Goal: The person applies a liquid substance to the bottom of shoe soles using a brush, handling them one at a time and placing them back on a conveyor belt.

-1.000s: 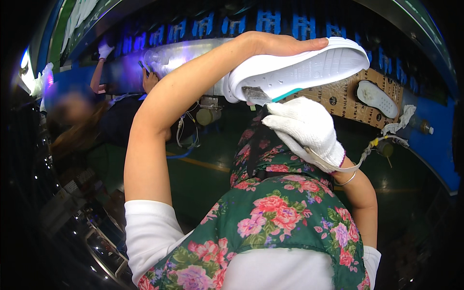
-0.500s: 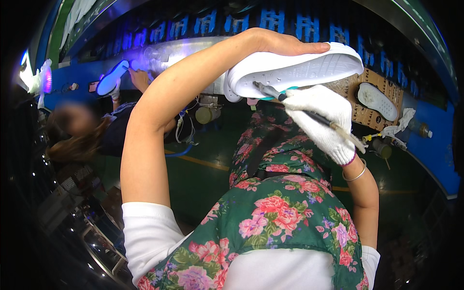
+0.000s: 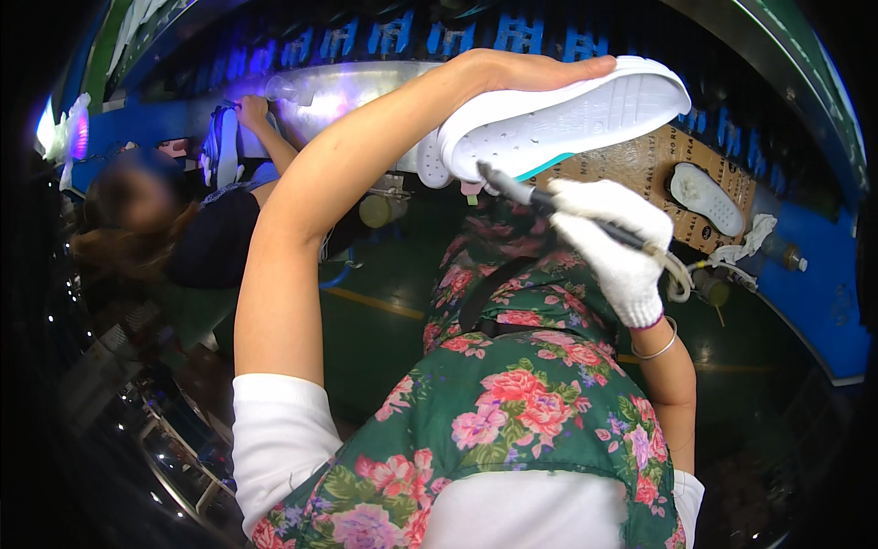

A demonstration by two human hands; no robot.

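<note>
A white shoe sole with a raised rim and small holes on its inner face is tilted up in front of me. My left hand, bare, grips its far edge, the thumb lying along the rim. In my right hand, in a white knitted glove, is a brush with a dark handle and a pale tube at its rear end. The dark brush tip is close to the sole's near-left end; whether it touches, I cannot tell. A teal edge shows just under the sole.
Brown cardboard lies on the bench, bearing another white sole. A rag and a small bottle lie to the right. At left a co-worker's hand holds a sole. Blue racks line the back.
My right hand has moved slightly down, bringing the brush toward the sole's near-left end. The sole has tilted a little, showing more of its inside. The co-worker's sole has turned more upright.
</note>
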